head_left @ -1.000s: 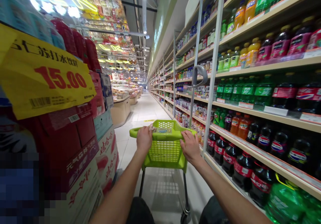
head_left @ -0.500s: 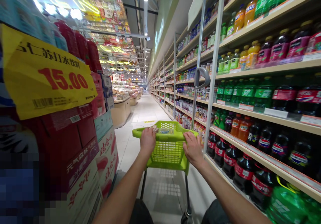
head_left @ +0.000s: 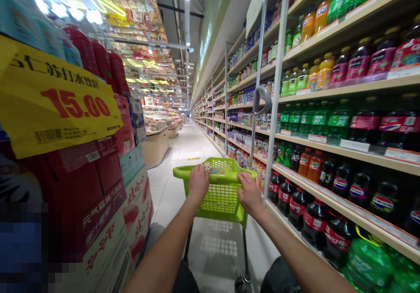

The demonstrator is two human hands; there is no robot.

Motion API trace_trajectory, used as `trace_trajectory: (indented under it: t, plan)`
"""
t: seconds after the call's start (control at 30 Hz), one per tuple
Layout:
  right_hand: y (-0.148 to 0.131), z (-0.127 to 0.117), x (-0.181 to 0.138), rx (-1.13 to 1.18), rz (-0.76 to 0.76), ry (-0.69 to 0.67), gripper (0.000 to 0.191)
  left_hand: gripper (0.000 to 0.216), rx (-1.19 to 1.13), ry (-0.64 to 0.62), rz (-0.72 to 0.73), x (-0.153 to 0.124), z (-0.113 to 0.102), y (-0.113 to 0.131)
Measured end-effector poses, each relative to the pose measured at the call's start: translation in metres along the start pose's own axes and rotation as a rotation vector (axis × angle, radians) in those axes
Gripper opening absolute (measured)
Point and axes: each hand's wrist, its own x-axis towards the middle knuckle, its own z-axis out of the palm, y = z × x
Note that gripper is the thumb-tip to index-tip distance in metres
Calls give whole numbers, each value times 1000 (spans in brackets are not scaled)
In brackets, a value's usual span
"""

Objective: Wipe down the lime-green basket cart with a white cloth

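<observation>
A lime-green shopping cart [head_left: 222, 199] stands in the aisle straight ahead of me. Its handle bar [head_left: 221, 179] runs across the near edge of the basket. My left hand [head_left: 198, 181] is wrapped round the handle's left part, with something small and pale tucked under its fingers. My right hand [head_left: 249, 192] is closed on the handle's right end. A small printed panel sits on the bar between the two hands. The mesh basket looks empty from here.
Stacked red and white drink cartons [head_left: 108, 196] with a yellow price sign [head_left: 55, 100] crowd the left. Shelves of soft-drink bottles [head_left: 328, 122] line the right, with large cola bottles [head_left: 315, 218] low down. A metal post with a grey hook [head_left: 260, 100] rises beside the cart. The tiled aisle [head_left: 187, 144] runs ahead.
The cart has shifted slightly right and forward along the aisle. Both hands keep their hold on the handle, the left one a little further right than before.
</observation>
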Motion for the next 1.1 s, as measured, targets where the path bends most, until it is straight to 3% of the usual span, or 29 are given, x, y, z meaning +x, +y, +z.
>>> trace_trajectory:
  t: [0.07,0.23,0.43,0.67,0.8,0.93,1.03,1.1]
  plan:
    - [-3,1,0,8,17,8,44,26,1,-9,54,-2,4,12]
    - [-1,-1,-1,23,-1,14,44,24,-29,-94,343,-4,15,59]
    - [5,-4,-2,60,-35,-11,44,28,28,-175,76,14,-2,36]
    - [17,-15,1,222,2,19,50,31,36,-196,97,0,-8,41]
    - [38,-26,11,307,249,85,50,33,98,-216,145,-3,-11,57]
    - [55,-28,16,324,518,83,55,27,85,-244,272,0,8,100]
    - [63,-29,13,357,550,93,60,23,41,-239,366,-1,27,133]
    - [68,-31,10,347,515,87,59,23,24,-226,398,-2,31,136]
